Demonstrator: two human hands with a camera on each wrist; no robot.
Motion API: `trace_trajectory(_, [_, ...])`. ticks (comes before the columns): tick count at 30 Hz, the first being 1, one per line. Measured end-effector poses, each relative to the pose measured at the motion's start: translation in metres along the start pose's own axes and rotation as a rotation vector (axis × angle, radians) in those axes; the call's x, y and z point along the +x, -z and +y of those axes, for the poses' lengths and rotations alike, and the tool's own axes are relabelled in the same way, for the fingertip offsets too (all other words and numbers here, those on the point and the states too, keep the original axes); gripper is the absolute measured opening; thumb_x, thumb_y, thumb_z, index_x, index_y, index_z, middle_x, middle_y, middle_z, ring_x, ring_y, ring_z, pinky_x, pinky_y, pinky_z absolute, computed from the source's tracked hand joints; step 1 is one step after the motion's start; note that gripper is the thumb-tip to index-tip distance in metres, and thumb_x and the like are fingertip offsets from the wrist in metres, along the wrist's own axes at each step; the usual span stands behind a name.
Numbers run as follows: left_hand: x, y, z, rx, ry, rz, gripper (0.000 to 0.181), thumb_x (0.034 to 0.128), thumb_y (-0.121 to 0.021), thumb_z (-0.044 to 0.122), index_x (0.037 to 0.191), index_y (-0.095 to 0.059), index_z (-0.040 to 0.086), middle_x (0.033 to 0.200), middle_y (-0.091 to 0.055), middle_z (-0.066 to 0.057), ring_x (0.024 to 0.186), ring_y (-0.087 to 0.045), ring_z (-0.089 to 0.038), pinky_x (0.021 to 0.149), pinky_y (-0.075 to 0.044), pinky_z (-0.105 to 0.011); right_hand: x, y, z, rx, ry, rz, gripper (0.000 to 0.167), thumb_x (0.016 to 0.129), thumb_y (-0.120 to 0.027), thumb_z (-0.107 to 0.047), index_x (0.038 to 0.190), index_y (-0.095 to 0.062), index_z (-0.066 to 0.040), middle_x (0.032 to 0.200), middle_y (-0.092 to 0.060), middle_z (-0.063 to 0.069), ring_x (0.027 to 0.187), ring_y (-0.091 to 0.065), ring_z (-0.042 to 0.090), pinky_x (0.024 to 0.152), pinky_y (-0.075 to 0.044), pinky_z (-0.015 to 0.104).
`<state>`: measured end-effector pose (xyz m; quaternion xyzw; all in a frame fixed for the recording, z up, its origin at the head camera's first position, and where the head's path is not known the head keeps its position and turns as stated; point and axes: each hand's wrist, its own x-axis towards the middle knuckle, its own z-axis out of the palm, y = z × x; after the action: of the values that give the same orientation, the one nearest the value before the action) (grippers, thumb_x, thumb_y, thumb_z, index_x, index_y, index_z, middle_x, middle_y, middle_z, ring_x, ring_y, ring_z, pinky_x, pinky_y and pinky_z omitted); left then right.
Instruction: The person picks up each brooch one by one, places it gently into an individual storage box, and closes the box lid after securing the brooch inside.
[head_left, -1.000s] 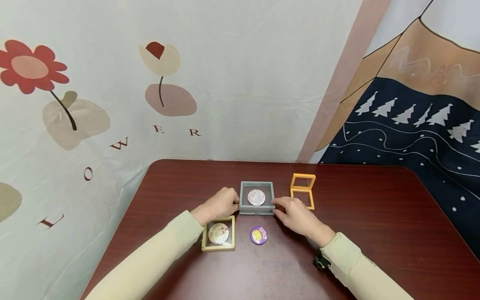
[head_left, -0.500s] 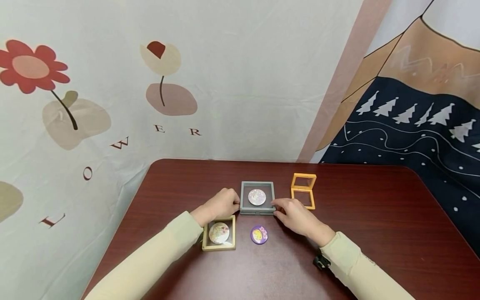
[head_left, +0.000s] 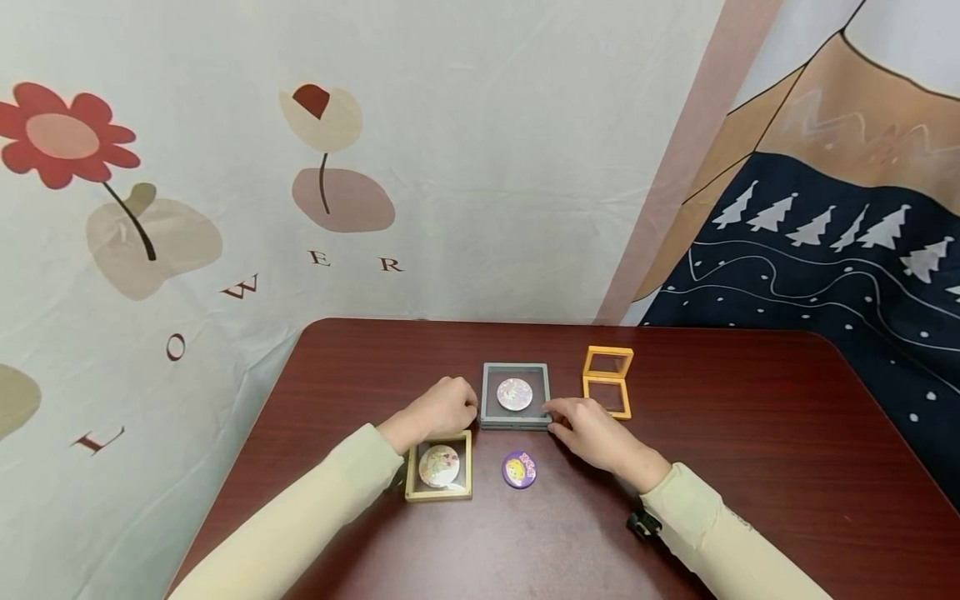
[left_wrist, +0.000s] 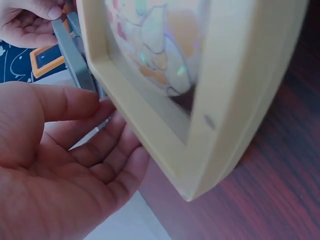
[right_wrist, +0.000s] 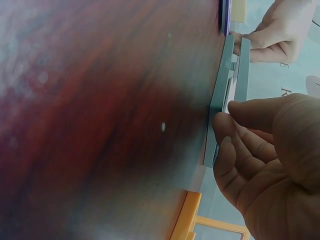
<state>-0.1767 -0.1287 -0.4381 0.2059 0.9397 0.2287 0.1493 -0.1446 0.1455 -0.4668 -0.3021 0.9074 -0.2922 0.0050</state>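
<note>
A grey display case (head_left: 514, 423) with a clear window lies on the table, a round shiny badge (head_left: 514, 394) showing inside it. My left hand (head_left: 444, 407), fingers curled, is at its left side; in the left wrist view the thumb and index finger meet at the case's edge. On the opposite side my right hand (head_left: 592, 429) pinches the case's edge with thumb and fingers. The right wrist view shows a narrow gap between the grey case's two halves (right_wrist: 218, 100). A cream display case (left_wrist: 150, 115) holding another round badge (head_left: 438, 466) lies below my left wrist.
A purple badge (head_left: 519, 470) with a yellow figure lies in front of the grey case. Behind my right hand stands an orange case (head_left: 608, 377), its lid raised. The dark red table (head_left: 720, 392) meets printed curtains (head_left: 495, 167) at the back.
The grey case's front gap has narrowed as its upper half came down. My left hand has shifted slightly left; my right hand has stayed nearly still.
</note>
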Motion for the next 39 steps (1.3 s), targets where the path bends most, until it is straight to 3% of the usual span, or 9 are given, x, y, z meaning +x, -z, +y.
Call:
trace_trajectory(3, [-0.001,0.001,0.0013,-0.001,0.026,0.004,0.035,0.0973,-0.058,0.005,0.065,-0.069,0.013,0.058,-0.052,0.005,0.06,-0.046,-0.012,0.064,-0.044,-0.031,0.0005,0.0002,0.0001,0.001,-0.001,-0.009,0.023,0.095,-0.073,0.001,0.118,-0.072,0.003,0.096,-0.073,0.007,0.085,-0.067,0.012,0.074,-0.057,0.032])
trace_trajectory(10, [-0.0034,0.0014,0.005,-0.04,0.053,-0.021,0.048,0.1051,-0.059,0.017,0.058,-0.053,0.017,0.051,-0.039,0.006,0.052,-0.04,-0.011,0.059,-0.039,-0.029,0.0008,0.0012,-0.0009,0.004,-0.011,-0.023,0.023,0.095,-0.073,0.002,0.118,-0.072,0.003,0.097,-0.073,0.005,0.086,-0.067,0.012,0.075,-0.057,0.031])
trace_trajectory(14, [-0.0039,0.0,0.0054,-0.034,0.038,-0.01,0.045,0.1038,-0.063,0.021,0.059,-0.06,0.015,0.051,-0.043,0.007,0.052,-0.042,-0.01,0.059,-0.039,-0.029,0.0006,0.001,-0.0012,0.002,-0.01,-0.021,0.022,0.095,-0.073,0.002,0.117,-0.072,0.003,0.097,-0.074,0.005,0.087,-0.067,0.011,0.075,-0.057,0.032])
trace_trajectory(17, [-0.0039,-0.0015,0.0049,-0.034,0.026,-0.001,0.044,0.1022,-0.066,0.021,0.059,-0.064,0.015,0.051,-0.044,0.008,0.052,-0.043,-0.009,0.057,-0.039,-0.028,0.0006,0.0009,-0.0009,0.002,-0.001,-0.018,0.021,0.095,-0.073,0.001,0.116,-0.073,0.003,0.097,-0.074,0.005,0.086,-0.068,0.012,0.075,-0.058,0.032])
trace_trajectory(26, [-0.0026,-0.0038,0.0046,-0.032,-0.001,0.002,0.054,0.1026,-0.067,0.019,0.051,-0.051,0.019,0.046,-0.034,0.011,0.047,-0.037,-0.006,0.052,-0.032,-0.024,0.0009,0.0025,-0.0011,-0.029,0.058,-0.012,0.015,0.094,-0.073,0.002,0.109,-0.076,0.001,0.102,-0.076,0.009,0.094,-0.072,0.018,0.081,-0.06,0.038])
trace_trajectory(33, [-0.0043,-0.0027,0.0079,-0.045,-0.01,0.01,0.055,0.1007,-0.067,0.015,0.049,-0.049,0.02,0.044,-0.034,0.012,0.046,-0.038,-0.006,0.051,-0.032,-0.023,0.0023,0.0018,0.0005,-0.078,0.129,-0.014,0.015,0.091,-0.074,0.008,0.105,-0.076,0.001,0.097,-0.077,0.008,0.089,-0.072,0.016,0.076,-0.06,0.034])
trace_trajectory(39, [-0.0047,-0.0022,0.0096,-0.055,0.0,0.019,0.058,0.0985,-0.066,0.012,0.046,-0.044,0.021,0.043,-0.031,0.012,0.045,-0.035,-0.006,0.05,-0.031,-0.023,0.004,0.0017,0.0007,-0.079,0.141,-0.025,0.016,0.09,-0.074,0.01,0.103,-0.075,0.001,0.093,-0.076,0.008,0.084,-0.071,0.014,0.073,-0.059,0.031])
